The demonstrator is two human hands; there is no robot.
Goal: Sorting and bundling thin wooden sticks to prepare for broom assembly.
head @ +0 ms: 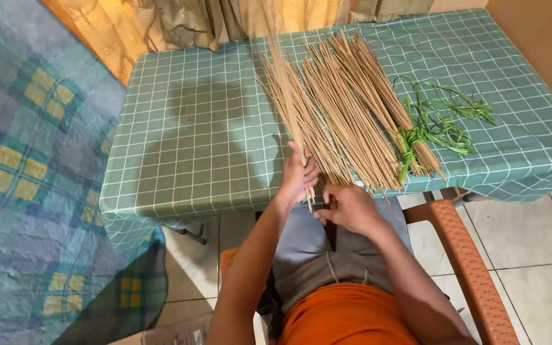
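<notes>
A left hand [298, 174] closes its grip around a small bunch of thin tan sticks [289, 108] at the bench [193, 128] edge. The right hand [348, 206] pinches their lower ends. Most sticks [359, 108] lie loose beside green leaf strips [439, 124].

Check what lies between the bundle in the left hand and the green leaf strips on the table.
In the head view, a spread of loose tan sticks lies between the held bundle and the green leaf strips.
</notes>
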